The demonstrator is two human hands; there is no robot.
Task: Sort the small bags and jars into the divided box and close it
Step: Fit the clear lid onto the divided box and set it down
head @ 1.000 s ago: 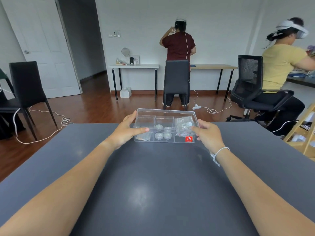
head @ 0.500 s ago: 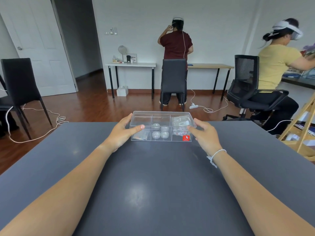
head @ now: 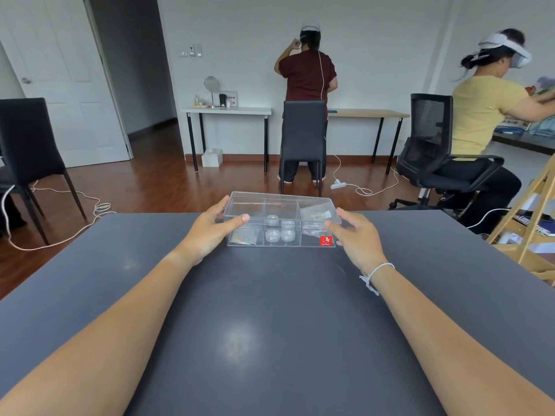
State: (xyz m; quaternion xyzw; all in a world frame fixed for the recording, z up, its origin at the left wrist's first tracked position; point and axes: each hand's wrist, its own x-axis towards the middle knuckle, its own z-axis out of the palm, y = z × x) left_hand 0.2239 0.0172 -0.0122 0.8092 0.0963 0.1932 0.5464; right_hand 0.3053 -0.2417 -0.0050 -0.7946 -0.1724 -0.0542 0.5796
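Observation:
A clear divided box (head: pixel 280 205) with its clear lid on top sits at the far edge of the dark grey table (head: pixel 270 325). Several small round jars (head: pixel 279 235) lie in its middle compartments. Small bags fill the left front compartment (head: pixel 244 237) and the right compartment (head: pixel 315 216). A red sticker (head: pixel 326 240) marks the front right corner. My left hand (head: pixel 210 232) grips the box's left end, thumb on the lid's front edge. At the right end my right hand (head: pixel 357 241) holds the box, thumb against the lid.
Beyond the table a person in dark red (head: pixel 306 79) stands at a wall desk behind a black chair (head: pixel 303 130). A seated person in yellow (head: pixel 480 115) is at the right. A wooden rack (head: pixel 528 229) stands by the table's right edge, and a black chair (head: pixel 27 145) at the left.
The box and both hands stay in the same hold at the table's far edge. Only the view has shifted slightly.

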